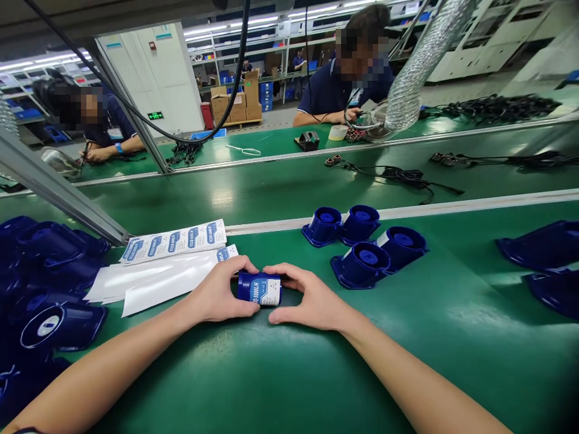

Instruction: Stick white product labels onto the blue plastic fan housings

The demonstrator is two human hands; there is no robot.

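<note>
Between my two hands, low over the green bench, is a small dark-blue plastic housing (244, 289) lying on its side. A blue-and-white printed label (266, 292) wraps its curved face. My left hand (221, 292) grips its left part, fingers over the top and thumb below. Curled around the right part is my right hand (312, 298), its fingertips at the upper edge and its thumb by the lower edge. Left of the hands lie a sheet of printed labels (174, 243) and several white backing strips (158, 288).
Similar blue housings (368, 259) stand upright to the right, with more (543, 244) at the far right. A pile of them (58, 253) fills the left side. Beyond a raised edge lie black cables (402, 175). Two people work at the opposite bench, near a silver duct (425, 72).
</note>
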